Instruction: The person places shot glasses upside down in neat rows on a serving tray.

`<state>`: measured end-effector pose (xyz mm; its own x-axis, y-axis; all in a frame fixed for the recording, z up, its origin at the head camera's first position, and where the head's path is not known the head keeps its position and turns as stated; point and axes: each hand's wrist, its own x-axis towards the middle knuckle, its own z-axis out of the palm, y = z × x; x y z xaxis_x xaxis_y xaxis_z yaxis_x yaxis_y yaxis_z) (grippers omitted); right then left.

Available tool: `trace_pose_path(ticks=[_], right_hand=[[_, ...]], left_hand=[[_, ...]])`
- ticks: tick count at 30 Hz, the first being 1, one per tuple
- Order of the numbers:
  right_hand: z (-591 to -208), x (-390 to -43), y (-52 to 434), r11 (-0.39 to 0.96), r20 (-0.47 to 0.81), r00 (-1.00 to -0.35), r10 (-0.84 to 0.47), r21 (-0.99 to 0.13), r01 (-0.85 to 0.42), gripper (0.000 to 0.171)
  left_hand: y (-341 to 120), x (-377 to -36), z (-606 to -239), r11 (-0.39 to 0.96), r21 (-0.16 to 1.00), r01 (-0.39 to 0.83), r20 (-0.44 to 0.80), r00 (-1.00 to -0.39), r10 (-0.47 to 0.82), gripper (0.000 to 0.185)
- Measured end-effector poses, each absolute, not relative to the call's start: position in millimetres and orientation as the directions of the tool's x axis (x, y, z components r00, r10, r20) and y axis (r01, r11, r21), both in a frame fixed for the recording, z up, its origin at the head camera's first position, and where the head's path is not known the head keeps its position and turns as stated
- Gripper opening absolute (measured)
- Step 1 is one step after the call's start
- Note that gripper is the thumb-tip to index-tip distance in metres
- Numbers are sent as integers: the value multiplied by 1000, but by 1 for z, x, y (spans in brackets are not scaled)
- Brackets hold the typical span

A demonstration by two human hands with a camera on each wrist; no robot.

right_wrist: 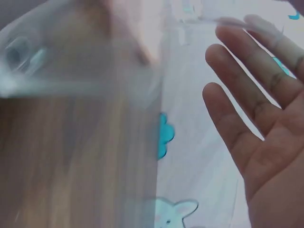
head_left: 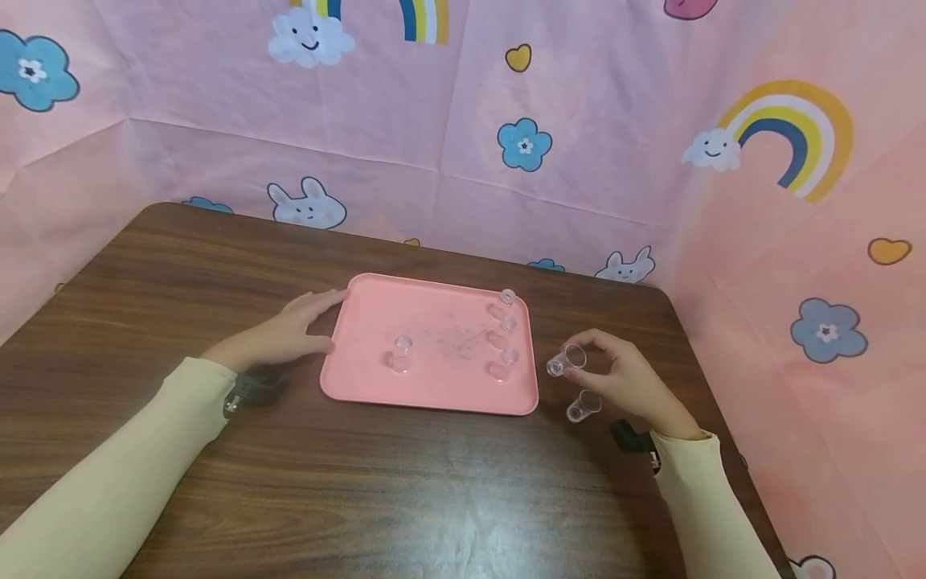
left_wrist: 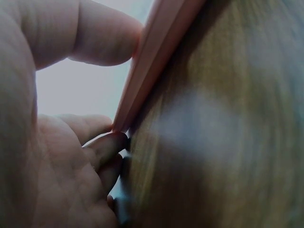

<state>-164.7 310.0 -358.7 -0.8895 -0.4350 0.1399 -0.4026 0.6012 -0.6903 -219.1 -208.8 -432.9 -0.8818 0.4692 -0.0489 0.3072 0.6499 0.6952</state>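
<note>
Left hand (head_left: 289, 334) relaxed, fingers on pink tray (head_left: 362, 386) edge; right hand (head_left: 629, 382) pinches 1 clear cup (head_left: 567, 359), second cup (head_left: 583, 405) beside it on counter (head_left: 405, 498)

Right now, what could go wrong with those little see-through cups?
The right hand pinches one small clear cup only at its fingertips, tilted; it could slip. A second cup lies just below the hand and might get knocked. If the left hand nudges the pink tray, its cups may topple.
</note>
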Motion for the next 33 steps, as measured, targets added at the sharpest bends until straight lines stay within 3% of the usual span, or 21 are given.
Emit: trace_pose_path(ticks=[9,17,33], right_hand=[[-353,-179,273,420,228,-888,-399,-816,-398,27],[-347,-191,239,393,268,-858,-438,-801,-451,27],[-344,-207,171,146,328,-758,-564,-864,-482,23]], left_hand=[[-209,-219,-436,637,701,321,-30,-879,477,85],[-207,-219,-434,645,698,311,-43,-881,471,85],[-208,-217,-430,649,694,312,-44,-881,470,85]])
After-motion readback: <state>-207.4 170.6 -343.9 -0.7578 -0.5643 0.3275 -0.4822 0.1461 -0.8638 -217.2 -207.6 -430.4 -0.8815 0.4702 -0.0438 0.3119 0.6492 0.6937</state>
